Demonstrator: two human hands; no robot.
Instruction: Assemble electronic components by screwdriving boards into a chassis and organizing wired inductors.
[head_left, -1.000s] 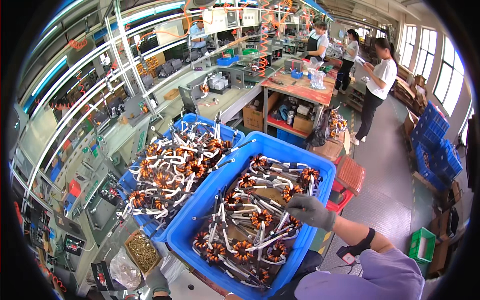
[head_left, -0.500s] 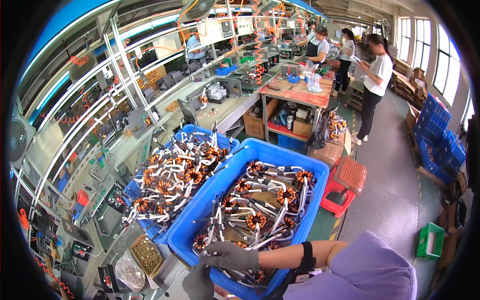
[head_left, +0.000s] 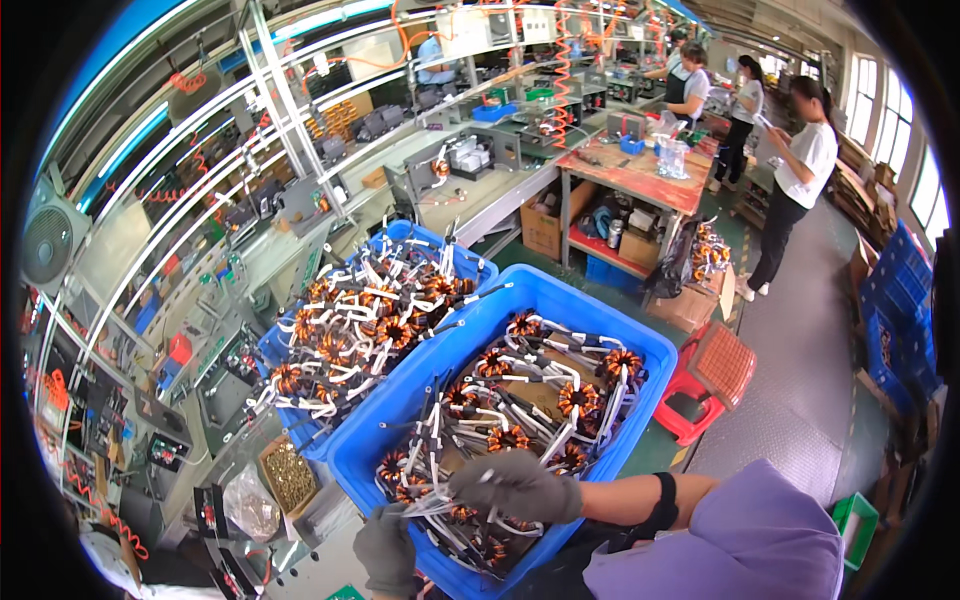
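Observation:
My right hand (head_left: 515, 485), in a grey glove, is over the near end of the large blue bin (head_left: 655, 395), with its fingers curled. To its left, my left hand (head_left: 386, 548), also gloved, is closed at the bin's near left corner. Pale wire leads (head_left: 428, 503) stretch between the two hands, and both seem to grip them; the fingertips are blurred. Copper-wound toroid coils (head_left: 578, 400) with white and black leads lie in the bin on brown cardboard. A second blue bin (head_left: 483, 268) beside it is heaped with similar coils.
Left of the bins runs a workbench with a box of small brass parts (head_left: 290, 475) and a clear plastic bag (head_left: 250, 503). A red stool (head_left: 690, 400) stands to the right, a green crate (head_left: 856, 530) nearer. Several people stand beyond the red-topped table (head_left: 640, 175).
My view has swung left, so the scene sits farther right. The right hand has moved right, away from the left hand, and pale leads now show between them.

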